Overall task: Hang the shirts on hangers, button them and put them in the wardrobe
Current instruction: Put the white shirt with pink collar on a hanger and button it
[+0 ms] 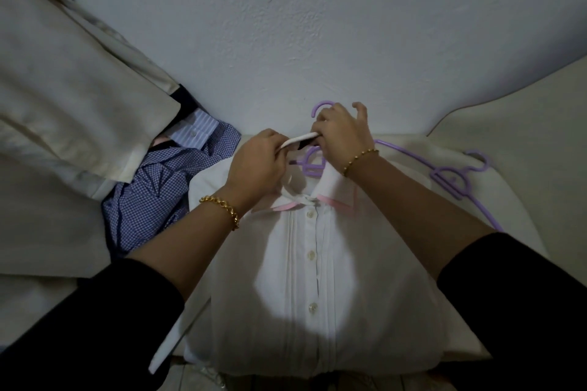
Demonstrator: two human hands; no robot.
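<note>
Far L edge of cream-covered surface (514, 143): blue checked shirt (149, 197) crumpled, striped shirt (197, 130) behind it, neither on a hanger yet. Centre: white shirt (313, 279) flat, front up, buttoned as far as visible, purple hanger (313, 167) inside neck. Pinching back of collar (298, 139) w/ left hand (257, 165); gripping its other end by the hook w/ right hand (341, 136), little finger raised. Prob. settling collar on hanger; next: lift by hook, carry to wardrobe. Spare hanger (451, 181) near R edge
</note>
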